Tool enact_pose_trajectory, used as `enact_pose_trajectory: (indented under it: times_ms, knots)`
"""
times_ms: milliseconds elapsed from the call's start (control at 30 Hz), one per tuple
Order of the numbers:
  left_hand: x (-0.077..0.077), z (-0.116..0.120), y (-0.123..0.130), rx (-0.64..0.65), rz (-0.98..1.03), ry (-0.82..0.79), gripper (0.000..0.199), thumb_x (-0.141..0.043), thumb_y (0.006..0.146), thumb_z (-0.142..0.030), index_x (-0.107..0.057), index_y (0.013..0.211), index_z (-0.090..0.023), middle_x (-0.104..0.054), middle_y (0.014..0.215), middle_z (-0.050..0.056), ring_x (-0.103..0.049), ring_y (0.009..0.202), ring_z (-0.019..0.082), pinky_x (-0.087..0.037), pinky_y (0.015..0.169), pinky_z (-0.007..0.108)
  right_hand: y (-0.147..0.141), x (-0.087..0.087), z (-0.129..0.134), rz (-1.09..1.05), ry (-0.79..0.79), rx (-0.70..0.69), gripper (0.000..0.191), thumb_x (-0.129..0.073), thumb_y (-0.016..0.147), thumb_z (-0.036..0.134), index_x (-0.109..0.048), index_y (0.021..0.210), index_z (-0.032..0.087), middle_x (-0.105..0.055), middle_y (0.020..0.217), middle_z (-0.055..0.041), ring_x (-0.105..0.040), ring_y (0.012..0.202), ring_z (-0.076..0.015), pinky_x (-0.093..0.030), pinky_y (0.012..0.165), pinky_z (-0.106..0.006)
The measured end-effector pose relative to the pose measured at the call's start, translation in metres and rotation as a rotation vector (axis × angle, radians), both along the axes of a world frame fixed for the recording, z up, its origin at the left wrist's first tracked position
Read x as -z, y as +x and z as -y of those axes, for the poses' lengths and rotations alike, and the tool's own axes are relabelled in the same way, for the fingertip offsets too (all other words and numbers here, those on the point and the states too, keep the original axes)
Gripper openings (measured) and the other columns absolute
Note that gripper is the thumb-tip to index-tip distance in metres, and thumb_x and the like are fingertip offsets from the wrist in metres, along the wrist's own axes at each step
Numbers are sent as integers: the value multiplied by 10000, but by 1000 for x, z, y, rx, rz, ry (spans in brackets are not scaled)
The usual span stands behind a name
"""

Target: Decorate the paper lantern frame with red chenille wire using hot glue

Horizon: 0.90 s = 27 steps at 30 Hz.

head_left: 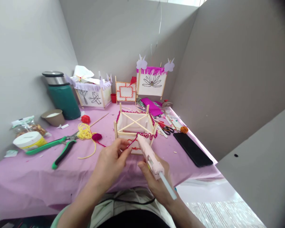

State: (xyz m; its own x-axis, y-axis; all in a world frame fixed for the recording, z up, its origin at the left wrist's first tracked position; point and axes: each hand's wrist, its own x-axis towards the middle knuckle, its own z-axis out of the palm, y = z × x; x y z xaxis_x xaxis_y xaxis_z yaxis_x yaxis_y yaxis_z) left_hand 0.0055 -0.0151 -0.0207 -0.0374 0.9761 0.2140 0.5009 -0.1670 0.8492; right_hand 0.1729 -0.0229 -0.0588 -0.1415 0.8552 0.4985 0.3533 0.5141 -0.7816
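Note:
A pink hot glue gun [148, 155] is in my right hand [156, 177], a pale glue stick jutting from its back end. Its nozzle meets the upper front edge of a small box frame [133, 123] made of wooden sticks and white panels. Crossed sticks span the frame's top, and dark pink yarn [146, 135] runs in wavy loops along its edges. Between the thumb and fingers of my left hand [114, 160] is a strand of that yarn, pinched beside the front panel. A dark pink yarn ball [97, 137] lies to the left, its strand trailing toward my left hand.
Green-handled pliers [59, 146], yellow yarn [85, 131], a white tub [29, 141], a beige bowl [53, 117] and a teal flask [64, 98] stand or lie left. A black phone [193, 149] and scissors [166, 127] lie right. Decorated lantern-like boxes [95, 93] stand behind.

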Motion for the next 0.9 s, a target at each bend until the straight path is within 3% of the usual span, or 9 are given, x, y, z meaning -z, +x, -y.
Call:
enact_pose_trajectory:
  times_ms: [167, 267, 367, 467, 700, 900]
  knots:
    - [-4, 1, -12, 42, 109, -90, 193, -548, 857, -375, -581, 840, -186, -610, 625, -36, -546, 454, 105, -428, 464, 229, -1, 0, 2, -14, -1, 5, 214, -602, 877, 397, -588, 861, 184, -583, 695, 1, -557, 582, -141, -440, 536, -242]
    - [-15, -1, -11, -26, -54, 54, 170, -563, 854, -334, -652, 823, -193, -611, 597, -35, -544, 493, 105, -412, 495, 225, 1, 0, 5, -10, 17, 3, 218, -602, 876, 397, -573, 828, 186, -572, 688, 6, -546, 577, -135, -425, 527, -236]
    - [-28, -4, -11, -85, -277, 257, 150, -583, 846, -267, -718, 899, -229, -701, 757, -15, -604, 627, 117, -428, 593, 236, 3, -1, 6, 8, 21, -5, 226, -594, 877, 400, -571, 817, 183, -541, 663, 17, -521, 557, -129, -412, 520, -238]
    - [-39, -7, -11, -86, -445, 362, 184, -577, 855, -240, -738, 943, -256, -718, 850, -9, -632, 720, 135, -431, 647, 250, 4, -2, 5, 39, 12, -14, 234, -587, 874, 405, -571, 809, 181, -534, 664, 14, -511, 565, -133, -408, 525, -247]
    - [-61, -17, -4, -66, -718, 383, 218, -536, 873, -234, -753, 896, -236, -677, 802, 24, -620, 732, 168, -415, 653, 281, 1, -4, 1, 56, -49, -14, 229, -577, 872, 406, -589, 850, 179, -554, 678, 6, -519, 569, -137, -417, 521, -247]
    - [-75, -30, 6, -31, -766, 364, 232, -517, 861, -207, -748, 835, -210, -679, 835, 39, -624, 757, 180, -426, 685, 294, 0, -6, 1, 56, -26, -18, 186, -591, 857, 376, -580, 865, 191, -567, 672, 5, -539, 561, -143, -430, 515, -245]
